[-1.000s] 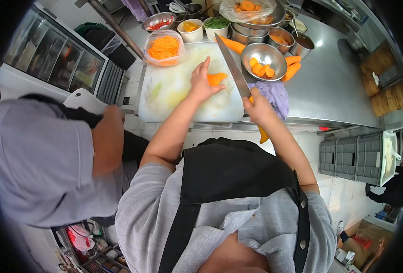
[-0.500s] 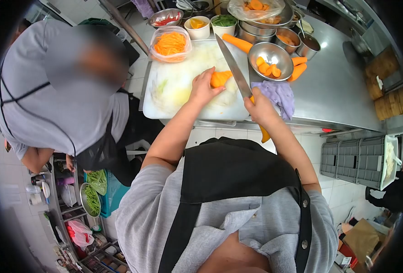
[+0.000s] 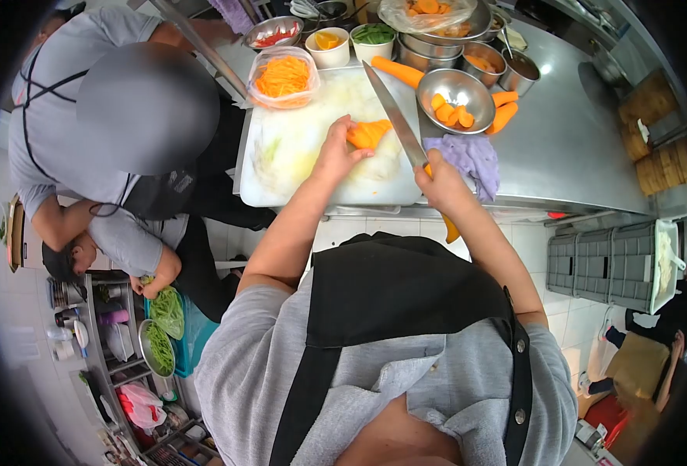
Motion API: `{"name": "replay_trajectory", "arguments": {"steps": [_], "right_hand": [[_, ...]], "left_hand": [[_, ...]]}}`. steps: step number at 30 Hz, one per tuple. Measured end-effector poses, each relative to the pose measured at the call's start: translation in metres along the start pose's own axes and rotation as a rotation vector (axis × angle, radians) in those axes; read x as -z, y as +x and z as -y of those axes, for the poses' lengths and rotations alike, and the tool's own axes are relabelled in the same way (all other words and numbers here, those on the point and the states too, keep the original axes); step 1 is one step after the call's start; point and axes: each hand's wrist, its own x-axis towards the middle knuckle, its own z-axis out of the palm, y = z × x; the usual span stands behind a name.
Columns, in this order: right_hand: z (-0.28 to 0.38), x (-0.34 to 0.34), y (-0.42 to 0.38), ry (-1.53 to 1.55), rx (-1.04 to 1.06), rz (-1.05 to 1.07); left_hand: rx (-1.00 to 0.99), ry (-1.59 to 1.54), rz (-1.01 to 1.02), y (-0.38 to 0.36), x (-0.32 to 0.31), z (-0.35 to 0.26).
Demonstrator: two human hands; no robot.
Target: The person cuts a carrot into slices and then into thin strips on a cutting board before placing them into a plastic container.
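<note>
On the white cutting board [image 3: 281, 175], my left hand [image 3: 333, 155] curls round one end of a cut piece of carrot [image 3: 369, 134], fingers behind it and thumb in front. My right hand [image 3: 441, 183] is closed round the yellow handle of a large kitchen knife [image 3: 399, 115]. The blade points up and away, to the right of the carrot and apart from it. Beyond the board's far left corner sits a plastic-lined tub of shredded carrot [image 3: 284, 78]. Several carrot chunks lie in a steel bowl [image 3: 479, 99] at the right.
A purple cloth [image 3: 471, 167] lies right of the board on the steel counter [image 3: 569, 147]. Whole carrots [image 3: 396, 72] rest near the bowl. White tubs [image 3: 372, 45] and steel containers [image 3: 520, 74] line the back. A co-worker [image 3: 103, 101] stands at the left; another crouches by green vegetables [image 3: 165, 312].
The co-worker at the left has shifted, reaching an arm toward the counter, and the crouching person has come into view. My hands hold nearly the same pose; the whole view has shifted slightly.
</note>
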Motion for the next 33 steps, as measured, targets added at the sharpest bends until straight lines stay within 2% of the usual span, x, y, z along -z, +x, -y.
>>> {"name": "replay_trajectory", "arguments": {"steps": [4,7,16,22,25,28,33], "right_hand": [[-0.001,0.001,-0.001,-0.025,0.005,-0.014],[-0.005,-0.002,-0.001,-0.032,0.018,-0.032],[-0.005,-0.003,-0.005,-0.070,0.024,-0.021],[-0.010,-0.004,-0.005,-0.120,0.040,-0.044],[-0.010,-0.001,-0.004,-0.173,0.056,-0.048],[-0.003,0.003,-0.002,-0.240,0.033,-0.045],[0.007,0.005,0.013,-0.333,0.034,-0.038]], "left_hand": [[-0.180,0.327,-0.056,-0.006,0.020,-0.029],[-0.108,0.189,0.058,-0.005,0.020,-0.019],[-0.070,0.099,-0.011,-0.009,0.017,-0.009],[-0.104,0.154,0.014,-0.009,0.021,-0.005],[-0.139,0.282,-0.003,-0.002,0.029,-0.017],[0.100,0.108,0.134,0.017,0.031,-0.028],[0.245,0.102,0.293,0.041,0.015,-0.033]]}}
